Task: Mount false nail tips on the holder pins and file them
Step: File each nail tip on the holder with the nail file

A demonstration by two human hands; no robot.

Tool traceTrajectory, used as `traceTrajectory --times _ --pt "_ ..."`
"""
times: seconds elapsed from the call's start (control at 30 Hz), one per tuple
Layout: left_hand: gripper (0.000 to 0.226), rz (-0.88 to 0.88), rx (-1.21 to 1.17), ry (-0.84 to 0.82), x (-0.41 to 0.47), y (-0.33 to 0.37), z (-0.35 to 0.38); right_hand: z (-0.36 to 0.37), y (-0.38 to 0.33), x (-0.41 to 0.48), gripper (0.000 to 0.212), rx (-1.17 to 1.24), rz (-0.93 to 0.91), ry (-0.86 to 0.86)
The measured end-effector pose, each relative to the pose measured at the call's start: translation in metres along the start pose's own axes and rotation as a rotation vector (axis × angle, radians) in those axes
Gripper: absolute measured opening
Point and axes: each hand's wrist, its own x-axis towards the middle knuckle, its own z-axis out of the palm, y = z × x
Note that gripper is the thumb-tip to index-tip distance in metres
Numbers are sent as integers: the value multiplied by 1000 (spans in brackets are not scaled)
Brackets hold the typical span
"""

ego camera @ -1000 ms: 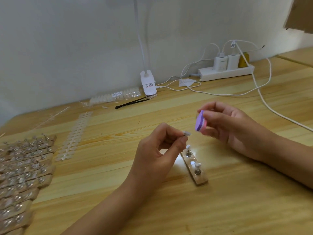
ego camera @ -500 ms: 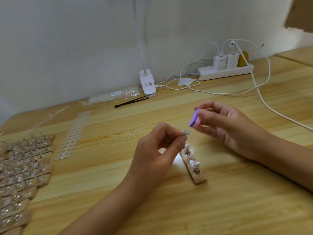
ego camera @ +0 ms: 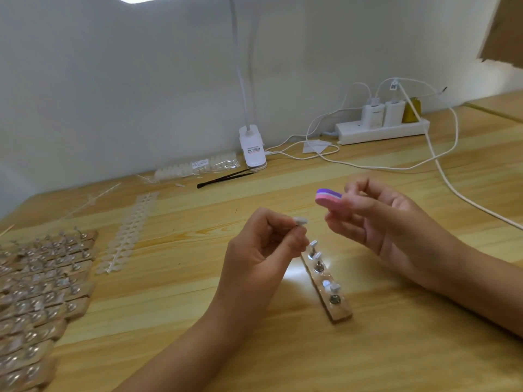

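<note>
Pinching nail tip [ego camera: 300, 221] in left hand [ego camera: 261, 250] | right hand [ego camera: 387, 219] grips file [ego camera: 328, 197] | holder [ego camera: 327, 281] beneath

Holder strip [ego camera: 328, 287] on table [ego camera: 396, 349], holder pile [ego camera: 34, 284] far left.

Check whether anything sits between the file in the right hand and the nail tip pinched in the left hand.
Nothing visible does. The pink and purple file in the right hand is up and right of the nail tip pinched by the left hand, with only open air between them. The wooden holder lies lower, on the table.
</note>
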Motion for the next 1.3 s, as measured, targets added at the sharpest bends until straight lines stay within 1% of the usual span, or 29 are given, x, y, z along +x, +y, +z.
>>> traceTrajectory --times 0.1,0.17,0.23,0.3,0.4,0.43,0.5,0.57,0.6,0.67,0.73,0.87,0.93,1.0,1.07,1.1,1.13,1.23,1.27,1.3 --pt "7 0 -1 14 2 -2 -1 8 2 -4 38 -136 24 -19" --pt "13 14 45 10 1 -2 -1 12 2 -8 32 -233 22 -59" --pt "14 28 88 8 1 -3 -1 15 2 -11 24 -282 26 -117" --pt "12 40 112 6 0 -2 -1 16 2 -12 26 -312 30 -161" --pt "11 37 114 7 0 -2 0 15 0 -10 40 -293 19 -119" --pt "11 38 121 5 0 -2 1 14 -1 -9 40 -282 24 -108" --pt "10 46 140 -3 0 -3 1 14 -1 -9 33 -286 60 -135" --pt "10 70 166 -25 0 -3 1 14 1 -9 29 -265 92 -167" --pt "12 80 176 -40 -1 -3 1 14 1 -9 29 -237 85 -153" --pt "16 111 217 -81 -2 -2 2 11 -1 -6 28 -163 51 -62" --pt "15 136 247 -113 -3 -2 4 8 -5 -5 25 -145 33 -3" --pt "16 88 183 -53 -2 -3 1 11 -4 -9 20 -232 117 -153" --pt "14 88 183 -56 -1 -3 0 14 0 -10 20 -247 117 -165" --pt "13 94 190 -93 -2 -2 2 13 0 -8 25 -214 72 -80" --pt "15 116 203 -125 -3 -2 3 9 -2 -6 33 -176 35 22" --pt "16 113 205 -122 -3 -2 3 7 -3 -5 35 -172 30 37" --pt "16 95 194 -107 -3 -2 3 6 -4 -5 32 -178 42 17" --pt "12 62 162 -67 -1 -3 0 9 0 -8 21 -235 120 -147" --pt "12 69 172 -69 -1 -3 0 11 2 -9 21 -244 118 -161" --pt "14 73 181 -78 -1 -3 0 12 3 -8 22 -238 97 -137"
